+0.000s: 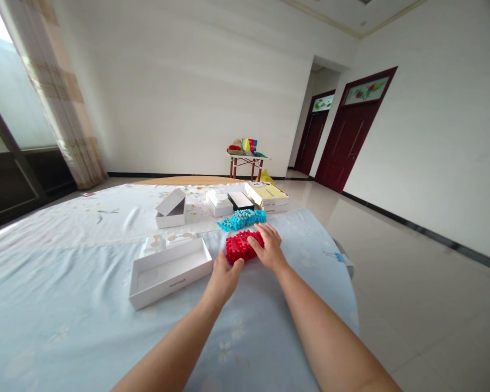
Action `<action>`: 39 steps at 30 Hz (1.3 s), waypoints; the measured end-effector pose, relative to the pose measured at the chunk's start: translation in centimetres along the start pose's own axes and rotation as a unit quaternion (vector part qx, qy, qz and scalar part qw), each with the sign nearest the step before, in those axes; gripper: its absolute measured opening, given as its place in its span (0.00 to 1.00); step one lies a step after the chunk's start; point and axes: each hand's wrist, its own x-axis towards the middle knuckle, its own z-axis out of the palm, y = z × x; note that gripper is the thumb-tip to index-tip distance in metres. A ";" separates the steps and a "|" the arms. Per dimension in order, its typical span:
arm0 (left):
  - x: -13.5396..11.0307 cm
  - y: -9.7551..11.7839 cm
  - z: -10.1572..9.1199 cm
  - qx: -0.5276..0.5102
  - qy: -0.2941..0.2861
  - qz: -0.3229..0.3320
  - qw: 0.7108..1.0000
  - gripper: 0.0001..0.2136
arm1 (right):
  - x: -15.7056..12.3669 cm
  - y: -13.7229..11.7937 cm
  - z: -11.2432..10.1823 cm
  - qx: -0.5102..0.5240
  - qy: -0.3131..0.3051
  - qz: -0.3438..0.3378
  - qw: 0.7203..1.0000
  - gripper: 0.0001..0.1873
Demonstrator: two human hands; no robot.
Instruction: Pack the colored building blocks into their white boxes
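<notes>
Between our left hand and right hand: a bright red, roughly brick-shaped bundle of knobbly, plastic-looking pieces, lying on the pale blue, cloth-covered surface. Right side looks like the hold: palm over the right end, thumb across the top, fingers toward the far side. Left touches the near left corner, thumb and fingers parted; can't tell whether it grips or only braces. Our read on using both ends: many small pieces, might flex, so support each side. Just beyond our hands, a turquoise-blue knobbly bundle, tapered at its left, probably set there to clear working room. Left of our left hand, a long white open-topped cardboard box, mouth up, presumably for easy reach. Looks of the red one: saturated colour, gridded openwork, gaps between bits, uneven edges. Joints too small to make out.
</notes>
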 end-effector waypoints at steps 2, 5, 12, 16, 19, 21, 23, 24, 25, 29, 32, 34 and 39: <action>-1.2 1.0 -1.7 0.039 0.005 0.017 0.999 0.25 | 0.1 0.6 -0.2 0.021 0.055 -0.004 0.998 0.23; -2.2 2.7 -5.9 0.113 0.002 0.101 0.988 0.20 | 0.1 1.4 -0.5 0.042 0.111 0.002 0.993 0.19; 0.3 1.2 -18.8 0.407 0.249 0.107 0.873 0.21 | -0.4 1.4 -0.1 0.046 0.125 -0.016 0.991 0.16; 1.7 -2.0 -22.2 0.406 0.196 -0.014 0.893 0.19 | -0.5 0.9 0.1 0.046 0.113 -0.030 0.992 0.15; 2.0 -3.0 -22.1 0.350 0.147 -0.039 0.924 0.17 | -0.5 0.6 0.1 0.045 0.111 -0.038 0.992 0.15; 2.1 -3.0 -21.5 0.309 0.136 -0.037 0.941 0.17 | -0.4 0.4 0.0 0.047 0.111 -0.043 0.992 0.15; 2.1 -3.0 -21.0 0.278 0.135 -0.035 0.950 0.17 | -0.2 0.1 -0.4 0.052 0.110 -0.048 0.991 0.15; 2.1 -2.9 -20.9 0.266 0.135 -0.037 0.954 0.17 | 0.1 0.0 -0.7 0.056 0.108 -0.049 0.991 0.15; 2.0 -2.9 -20.8 0.257 0.136 -0.040 0.956 0.16 | 0.4 -0.1 -1.0 0.062 0.103 -0.050 0.991 0.15; 1.7 -3.3 -20.8 0.235 0.159 -0.030 0.959 0.14 | 2.0 -0.6 -2.6 0.076 0.004 -0.043 0.996 0.20; 1.5 -3.7 -20.9 0.229 0.185 -0.012 0.956 0.14 | 3.3 -1.0 -3.5 0.052 -0.149 -0.046 0.986 0.30; 1.5 -4.0 -20.8 0.234 0.198 -0.003 0.952 0.14 | 4.1 -1.3 -3.8 0.029 -0.238 -0.067 0.969 0.38; 1.8 -4.3 -20.7 0.238 0.199 0.031 0.950 0.18 | 5.8 -2.3 -3.6 -0.028 -0.343 -0.108 0.933 0.47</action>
